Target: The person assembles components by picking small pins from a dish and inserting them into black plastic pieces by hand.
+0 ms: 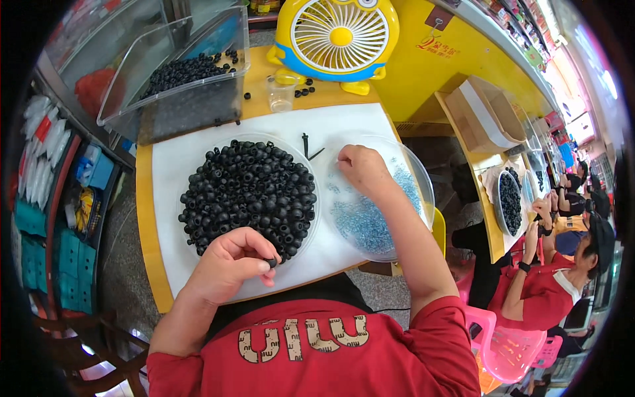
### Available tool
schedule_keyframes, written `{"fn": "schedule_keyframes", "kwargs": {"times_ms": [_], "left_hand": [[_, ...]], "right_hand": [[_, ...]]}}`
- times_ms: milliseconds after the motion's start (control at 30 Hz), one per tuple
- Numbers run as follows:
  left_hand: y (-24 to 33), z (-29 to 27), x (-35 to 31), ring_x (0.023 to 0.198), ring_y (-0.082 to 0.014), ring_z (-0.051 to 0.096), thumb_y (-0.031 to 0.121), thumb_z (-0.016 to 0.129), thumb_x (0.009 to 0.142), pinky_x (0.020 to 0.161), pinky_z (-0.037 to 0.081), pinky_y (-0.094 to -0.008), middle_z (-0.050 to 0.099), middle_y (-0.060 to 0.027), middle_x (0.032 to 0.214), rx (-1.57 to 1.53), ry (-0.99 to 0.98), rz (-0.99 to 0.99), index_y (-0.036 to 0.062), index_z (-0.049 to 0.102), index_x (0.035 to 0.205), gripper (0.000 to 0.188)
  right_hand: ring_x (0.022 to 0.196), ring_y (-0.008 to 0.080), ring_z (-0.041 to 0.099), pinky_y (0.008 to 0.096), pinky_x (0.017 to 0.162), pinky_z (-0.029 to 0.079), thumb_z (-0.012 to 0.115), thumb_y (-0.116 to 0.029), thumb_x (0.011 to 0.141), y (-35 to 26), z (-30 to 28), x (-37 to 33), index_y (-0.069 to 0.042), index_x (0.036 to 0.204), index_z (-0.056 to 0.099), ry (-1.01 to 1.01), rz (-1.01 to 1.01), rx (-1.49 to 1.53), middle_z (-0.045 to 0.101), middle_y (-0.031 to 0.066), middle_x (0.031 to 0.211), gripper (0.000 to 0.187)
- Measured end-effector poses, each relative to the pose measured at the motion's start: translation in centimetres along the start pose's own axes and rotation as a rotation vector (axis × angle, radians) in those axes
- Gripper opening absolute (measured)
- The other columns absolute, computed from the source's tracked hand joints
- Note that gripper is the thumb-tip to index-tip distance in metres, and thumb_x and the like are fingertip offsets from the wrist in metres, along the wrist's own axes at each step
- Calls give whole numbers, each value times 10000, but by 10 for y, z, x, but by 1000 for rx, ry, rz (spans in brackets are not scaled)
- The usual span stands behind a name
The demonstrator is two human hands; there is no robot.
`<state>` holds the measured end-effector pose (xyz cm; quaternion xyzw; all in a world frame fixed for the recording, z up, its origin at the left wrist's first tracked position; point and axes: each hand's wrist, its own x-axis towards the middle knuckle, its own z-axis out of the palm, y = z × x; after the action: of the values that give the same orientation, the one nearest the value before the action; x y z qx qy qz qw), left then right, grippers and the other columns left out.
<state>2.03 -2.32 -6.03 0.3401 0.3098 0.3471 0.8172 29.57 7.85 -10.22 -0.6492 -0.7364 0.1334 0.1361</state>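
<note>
My left hand (233,260) is at the near edge of a round dish (317,218) heaped with black rounded pieces that have holes. Its thumb and fingertips pinch one such black piece (270,263). My right hand (362,169) is over the far left part of a transparent round dish (428,188) of tiny pale-blue translucent bits (370,221). Its fingers are drawn together, and whatever is between them is hidden. A thin black stick-like tool (305,145) lies on the white sheet between the dishes.
A transparent bin (192,109) of more black pieces stands at the back left. Beside it are a plastic cup (280,96) and a yellow fan (340,40). On the right, a co-worker in red (539,298) sits at another table with a cardboard box (486,116). Shelves (73,218) stand left.
</note>
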Motion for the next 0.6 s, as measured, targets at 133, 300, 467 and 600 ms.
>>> {"fn": "schedule_keyframes", "kwargs": {"times_ms": [133, 300, 467, 600], "left_hand": [[-4, 0, 1, 693, -141, 570, -74, 529, 714, 597, 513, -284, 563, -113, 829, 14, -17, -5, 8, 524, 789, 111], [-7, 2, 2, 706, -141, 573, -67, 528, 724, 618, 511, -278, 565, -112, 841, 54, 4, 21, 11, 524, 790, 102], [-6, 7, 3, 717, -146, 578, -65, 528, 725, 635, 509, -278, 566, -108, 847, 82, 22, -25, 9, 522, 794, 101], [-6, 12, 3, 722, -149, 578, -61, 528, 728, 646, 513, -282, 561, -99, 848, 78, 140, 23, 6, 517, 810, 106]], "right_hand": [[777, 321, 550, 368, 708, 438, 508, -122, 717, 0, -6, -3, -31, 868, 591, 13, 26, -111, 579, 167, 836, 195], [783, 312, 545, 364, 713, 438, 509, -118, 710, 8, -3, -2, -47, 840, 596, 59, 27, 114, 562, 159, 836, 172], [749, 320, 545, 372, 686, 439, 508, -125, 712, -9, 5, -1, -34, 797, 578, 6, 32, -78, 565, 160, 813, 143], [687, 252, 561, 332, 633, 446, 536, -117, 720, -3, 6, -2, -19, 783, 557, 173, -72, -31, 570, 134, 751, 118]]}}
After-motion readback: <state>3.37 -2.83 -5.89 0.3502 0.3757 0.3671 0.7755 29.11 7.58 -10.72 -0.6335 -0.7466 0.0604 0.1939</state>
